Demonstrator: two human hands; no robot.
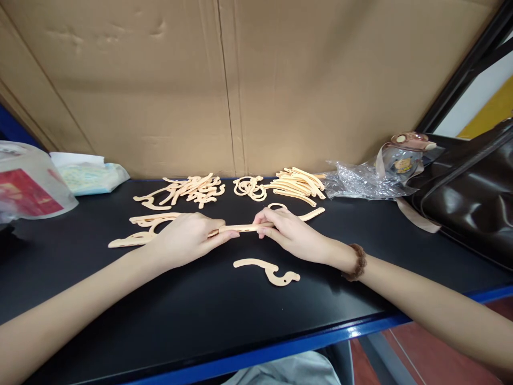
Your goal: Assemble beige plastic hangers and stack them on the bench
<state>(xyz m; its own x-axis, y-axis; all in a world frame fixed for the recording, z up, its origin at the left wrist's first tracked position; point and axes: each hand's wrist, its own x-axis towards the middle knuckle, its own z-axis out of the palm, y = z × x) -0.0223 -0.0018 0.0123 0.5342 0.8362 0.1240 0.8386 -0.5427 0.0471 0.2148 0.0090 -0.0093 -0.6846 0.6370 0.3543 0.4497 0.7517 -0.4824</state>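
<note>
My left hand [188, 238] and my right hand [286, 232] each pinch one end of a thin pale wooden strip [242, 228], held level just above the black tabletop [360, 251]. A curved wooden cut-out with a hooked end [268, 270] lies flat right in front of my hands. Long wooden pieces [150, 219] rest under and left of my left hand. Another piece [310, 214] pokes out behind my right hand. My right wrist wears a brown hair tie [356, 262].
At the back lie piles of wooden shapes: tangled hooks [192, 190], rings [250, 187] and curved strips [298, 184]. Crumpled clear plastic [360, 182] and a dark brown bag [468, 198] sit right. Wrapped packs [90, 174] and a bag [28, 187] sit left. Cardboard [240, 80] walls the back.
</note>
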